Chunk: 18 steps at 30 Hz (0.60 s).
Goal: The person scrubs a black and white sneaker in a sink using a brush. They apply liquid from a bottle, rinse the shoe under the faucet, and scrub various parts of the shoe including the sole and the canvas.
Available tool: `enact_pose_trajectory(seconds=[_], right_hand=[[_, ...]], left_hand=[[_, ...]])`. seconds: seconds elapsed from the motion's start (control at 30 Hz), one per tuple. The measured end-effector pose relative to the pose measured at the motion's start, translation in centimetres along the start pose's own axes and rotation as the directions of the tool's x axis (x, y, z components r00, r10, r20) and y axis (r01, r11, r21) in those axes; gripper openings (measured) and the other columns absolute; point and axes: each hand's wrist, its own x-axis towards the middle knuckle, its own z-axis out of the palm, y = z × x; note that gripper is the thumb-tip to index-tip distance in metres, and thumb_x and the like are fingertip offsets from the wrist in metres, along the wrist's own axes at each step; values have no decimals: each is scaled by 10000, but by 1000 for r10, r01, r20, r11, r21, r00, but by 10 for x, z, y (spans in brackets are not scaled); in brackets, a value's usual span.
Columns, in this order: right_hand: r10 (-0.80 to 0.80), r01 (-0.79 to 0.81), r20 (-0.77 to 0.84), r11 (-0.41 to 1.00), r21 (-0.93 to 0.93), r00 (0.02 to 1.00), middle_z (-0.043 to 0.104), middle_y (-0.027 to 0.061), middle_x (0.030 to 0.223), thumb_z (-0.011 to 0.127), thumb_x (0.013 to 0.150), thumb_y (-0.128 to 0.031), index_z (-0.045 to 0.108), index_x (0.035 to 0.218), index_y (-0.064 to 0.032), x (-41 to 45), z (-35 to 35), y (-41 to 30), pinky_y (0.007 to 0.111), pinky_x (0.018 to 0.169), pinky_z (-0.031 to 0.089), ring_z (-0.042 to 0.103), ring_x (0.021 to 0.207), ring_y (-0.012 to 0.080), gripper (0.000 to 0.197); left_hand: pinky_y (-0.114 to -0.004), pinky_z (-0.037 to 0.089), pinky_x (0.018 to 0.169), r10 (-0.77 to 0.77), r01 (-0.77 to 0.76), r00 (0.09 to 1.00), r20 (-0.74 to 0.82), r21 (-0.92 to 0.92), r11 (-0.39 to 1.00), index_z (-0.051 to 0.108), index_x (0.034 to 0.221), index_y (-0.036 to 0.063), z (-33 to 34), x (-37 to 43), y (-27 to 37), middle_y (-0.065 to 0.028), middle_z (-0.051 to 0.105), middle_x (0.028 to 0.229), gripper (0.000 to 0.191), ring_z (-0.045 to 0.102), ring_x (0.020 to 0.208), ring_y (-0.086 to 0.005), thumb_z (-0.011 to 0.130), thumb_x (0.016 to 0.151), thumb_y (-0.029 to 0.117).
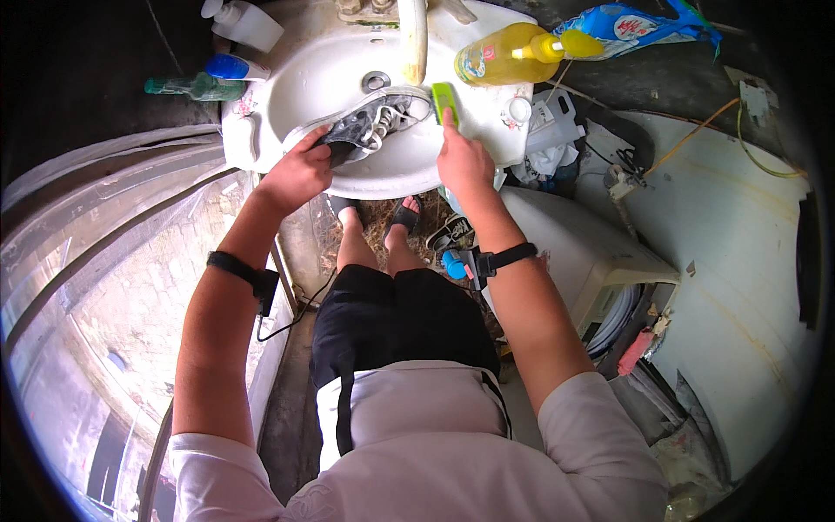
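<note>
A dark canvas sneaker (355,130) with white laces and a white toe cap is tilted over the bowl of a white ceramic washbasin (303,85). My left hand (301,168) grips the shoe by its heel end. In my right hand (464,156) is a bright green scrub brush (443,101), my index finger stretched along its back. The brush's bristle side faces the shoe's toe, close to it; I cannot tell whether they touch. Above the bowl, a pale spout (412,46) reaches down between the drain (376,81) and the brush.
On the basin's right rim lie a yellow pump bottle (499,55) and a small white cap (518,109). A white bar (244,140), a blue-capped bottle (235,67) and a green glass bottle (196,87) are at the left. Another sneaker (450,231) rests on the floor near my feet.
</note>
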Motion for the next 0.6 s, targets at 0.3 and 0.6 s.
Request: enact_pose_trajectory(seconds=[0.3,0.6], right_hand=[[-130,129,8,990,58,991,765,186,957,562,1004,-210,462,1593,-261,20,-5,8,523,850,572,733,944,403,600],[-162,153,51,977,151,985,716,213,735,532,1032,-184,421,1618,-263,-18,10,-21,509,715,590,738,717,372,602]], left_hand=[[-491,407,1224,-78,113,991,106,-387,915,622,718,53,-35,10,-17,-64,668,847,97,659,969,-267,693,652,46],[-357,457,713,-526,544,768,365,-806,235,548,775,-40,-21,-8,-18,-112,578,793,297,544,756,-222,842,807,-8]])
